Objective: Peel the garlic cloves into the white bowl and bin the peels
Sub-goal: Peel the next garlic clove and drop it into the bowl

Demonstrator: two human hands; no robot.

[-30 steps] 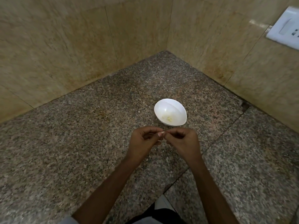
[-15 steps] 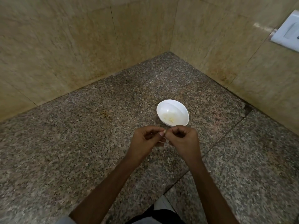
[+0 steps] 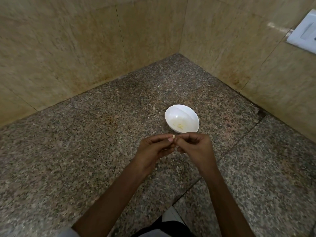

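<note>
The garlic clove (image 3: 173, 136) is a tiny pale nub with only its tip showing. It is held in the air just in front of the white bowl (image 3: 171, 113), above the speckled stone counter (image 3: 68, 151). The left hand (image 3: 153, 149) pinches it between thumb and forefinger, with the other fingers curled under. The right hand (image 3: 195, 147) is curled too, its thumb and forefinger closed against the clove's other side, seemingly picking at the skin. How much skin is left is too small to tell. This looks like the peeling step, partway through the task, since a few yellowish peeled pieces (image 3: 179, 126) already lie in the bottom of the bowl. The next move likely calls for a short reach forward and a release over the bowl, keeping the peel back in the fingers for the bin, which is out of view.
</note>
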